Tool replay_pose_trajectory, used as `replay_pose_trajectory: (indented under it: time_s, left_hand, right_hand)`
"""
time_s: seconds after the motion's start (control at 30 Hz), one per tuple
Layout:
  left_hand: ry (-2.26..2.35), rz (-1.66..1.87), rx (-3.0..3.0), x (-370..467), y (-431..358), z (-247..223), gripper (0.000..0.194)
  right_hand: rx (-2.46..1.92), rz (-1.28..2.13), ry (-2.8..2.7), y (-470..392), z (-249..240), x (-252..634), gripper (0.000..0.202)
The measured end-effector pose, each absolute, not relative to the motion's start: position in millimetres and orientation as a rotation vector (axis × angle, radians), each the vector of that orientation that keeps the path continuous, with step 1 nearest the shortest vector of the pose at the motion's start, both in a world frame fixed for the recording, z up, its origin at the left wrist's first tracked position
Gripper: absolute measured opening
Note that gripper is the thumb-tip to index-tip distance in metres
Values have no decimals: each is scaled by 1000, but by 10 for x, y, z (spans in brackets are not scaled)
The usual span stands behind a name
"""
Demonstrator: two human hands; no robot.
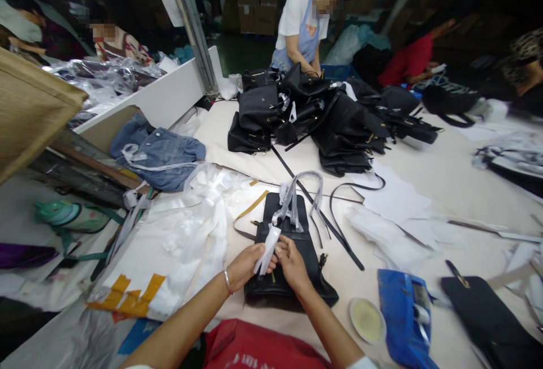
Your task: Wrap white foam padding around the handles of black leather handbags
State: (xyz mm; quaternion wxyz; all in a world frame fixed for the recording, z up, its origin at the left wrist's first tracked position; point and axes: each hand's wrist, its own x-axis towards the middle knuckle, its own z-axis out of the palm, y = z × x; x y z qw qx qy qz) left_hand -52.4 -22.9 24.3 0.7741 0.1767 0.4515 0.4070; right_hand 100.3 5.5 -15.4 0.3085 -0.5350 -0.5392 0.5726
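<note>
A pale table (453,188) carries heaped black bags (345,125) at upper centre, a black backpack (271,290) at lower centre, white sheets (394,196) right of centre.

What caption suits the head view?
Left hand holds a white strip, right hand alongside, over a black bag; bags piled beyond.
</note>
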Motion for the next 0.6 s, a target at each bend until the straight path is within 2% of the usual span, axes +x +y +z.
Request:
replay_pose_trajectory:
  time_s: [0.37,0.6]
  left_hand:
    - [968,1090,319,-463,-295,219,40]
    - [1101,1082,234,-436,-271,88,33]
  right_hand:
    - [-1570,1132,-1773,-203,-43,641,33]
    - [-1540,798,-2078,-316,-24,563,47]
